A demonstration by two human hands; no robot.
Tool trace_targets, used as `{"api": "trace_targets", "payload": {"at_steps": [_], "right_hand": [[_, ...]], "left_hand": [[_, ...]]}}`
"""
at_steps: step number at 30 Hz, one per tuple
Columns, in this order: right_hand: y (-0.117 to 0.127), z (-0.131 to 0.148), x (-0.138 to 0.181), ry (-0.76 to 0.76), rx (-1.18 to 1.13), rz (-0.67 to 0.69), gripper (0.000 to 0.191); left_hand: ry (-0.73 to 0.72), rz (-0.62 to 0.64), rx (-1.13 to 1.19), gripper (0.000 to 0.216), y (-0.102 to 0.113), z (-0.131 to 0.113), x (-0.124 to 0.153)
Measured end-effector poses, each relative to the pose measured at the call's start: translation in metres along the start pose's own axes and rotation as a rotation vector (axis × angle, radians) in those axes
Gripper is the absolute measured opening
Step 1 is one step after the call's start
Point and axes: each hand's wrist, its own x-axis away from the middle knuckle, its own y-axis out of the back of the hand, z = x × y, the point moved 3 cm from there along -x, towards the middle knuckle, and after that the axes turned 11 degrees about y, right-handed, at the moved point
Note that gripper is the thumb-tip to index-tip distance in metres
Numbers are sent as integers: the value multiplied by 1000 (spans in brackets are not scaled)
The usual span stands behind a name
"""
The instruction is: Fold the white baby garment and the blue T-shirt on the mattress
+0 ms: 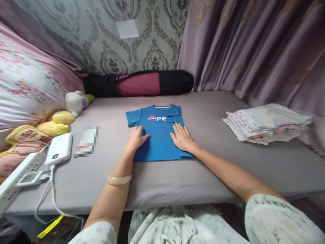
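A small blue T-shirt with a white and red logo lies flat on the grey bed, its right side folded inward over the chest. My left hand rests flat on the shirt's left part, fingers spread. My right hand lies flat on the folded right part, fingers stretched out. Neither hand grips anything. A pale bangle sits on my left wrist.
A stack of folded light clothes lies at the right. At the left are a white power bank, a power strip, a blurred packet and plush toys. A black and red roll lies against the wall.
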Motion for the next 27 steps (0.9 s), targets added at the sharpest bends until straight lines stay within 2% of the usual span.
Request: {"api": "trace_targets", "payload": {"at_steps": [5,9,13,16,19,22,27], "right_hand": [[7,13,28,86,-50,41,74],[1,18,46,98,-51,72,75],[0,18,46,92,-11,97,74],[13,23,36,95,66,150,70],[34,35,10,133,136,156,53],[48,54,-36,207,83,86,40],[37,97,-127,323,-136,61,35]], "left_hand": [[103,-57,1,41,4,9,-3],[228,-51,7,42,9,18,-5],[310,-6,57,35,15,24,-5],[364,57,91,25,21,25,-3],[383,121,118,24,27,23,0],[398,188,144,32,31,22,2],[456,296,225,24,31,30,2]]}}
